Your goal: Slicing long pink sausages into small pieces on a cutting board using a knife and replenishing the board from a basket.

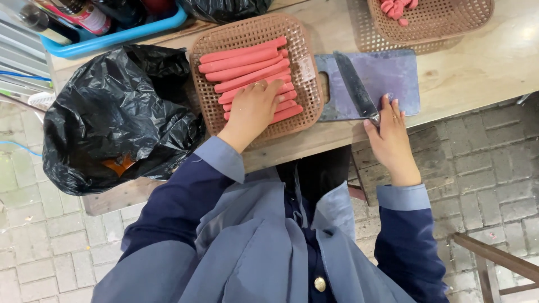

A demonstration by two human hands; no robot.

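**A:** so where's everything sitting relative to the hands here?

**B:** the long pink-red sausages (247, 70) are stacked in a square brown woven plastic basket (210, 47) on the pale wooden table (477, 73), straight ahead of the person and a bit to their left. Their long axes all run side to side, tilted up slightly toward the right, so roughly across the left forearm's line.

**A:** which hand is on them?

**B:** the left hand (252, 109). It lies palm down on the near end of the pile, fingers loosely spread and curling over the lower few sausages. Can't tell if any one is actually pinched.

**A:** and the other one?

**B:** the right hand (388, 132) is closed around the handle of a dark-bladed kitchen knife (353, 84), whose blade lies flat on the grey-purple rectangular cutting board (393, 73), pointing away and to the left. The board sits just beside the basket, on its right, edges touching or nearly.

**A:** so the sausages are on the left hand's side, the blade on the right's?

**B:** yep, the knife hand is well apart from the pile.
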